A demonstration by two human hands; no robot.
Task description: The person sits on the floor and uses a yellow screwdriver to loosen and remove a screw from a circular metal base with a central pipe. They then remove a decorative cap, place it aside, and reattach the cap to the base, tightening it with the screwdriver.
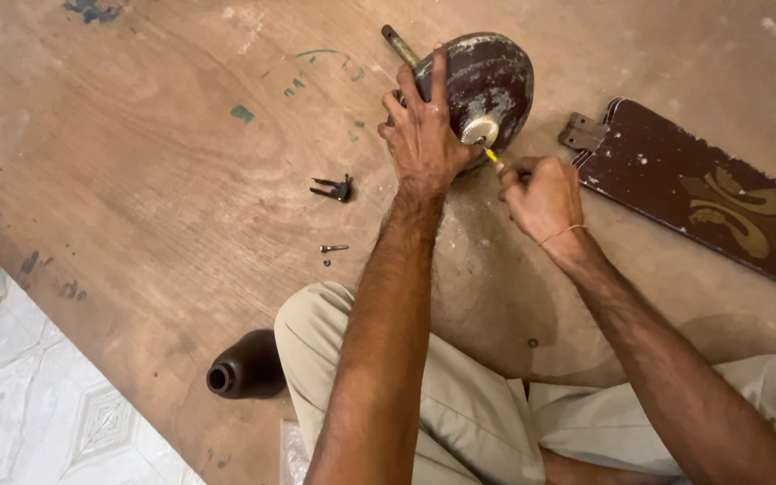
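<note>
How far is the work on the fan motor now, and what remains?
Done: one blade lies detached on the floor, and a screw and small clip lie loose nearby. In hand: the left hand steadies the motor housing while the right hand works a yellow-tipped tool at its hub. Left: the housing looks unopened.

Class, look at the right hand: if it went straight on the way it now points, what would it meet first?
Probably the pale round hub on the fan motor: the right hand points its yellow-handled tool there.
</note>
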